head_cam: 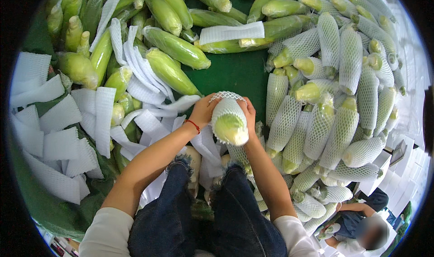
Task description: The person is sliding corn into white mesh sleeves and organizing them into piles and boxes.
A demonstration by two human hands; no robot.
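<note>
Between my two hands, low over my knees, is a plastic-wrapped ear of corn in its green husk (229,126) with a white foam net sleeve (228,105) around most of it. Its pale stem end points towards me. My left hand (203,111) grips the netted corn on its left side, and a red cord bracelet circles that wrist. My right hand (250,116) holds the right side, its fingers near the sleeve's far rim. Flat, unused foam net sleeves (142,63) lie just left of my left hand. Netted ears of corn (313,131) are heaped to the right of my right hand.
Film-wrapped ears without nets (178,46) are piled ahead and to the left on a green cloth (223,74). More flat foam sleeves (61,145) lie at the far left. Another person (352,223) sits at the lower right, beside the netted heap. White boxes (373,175) stand at the right.
</note>
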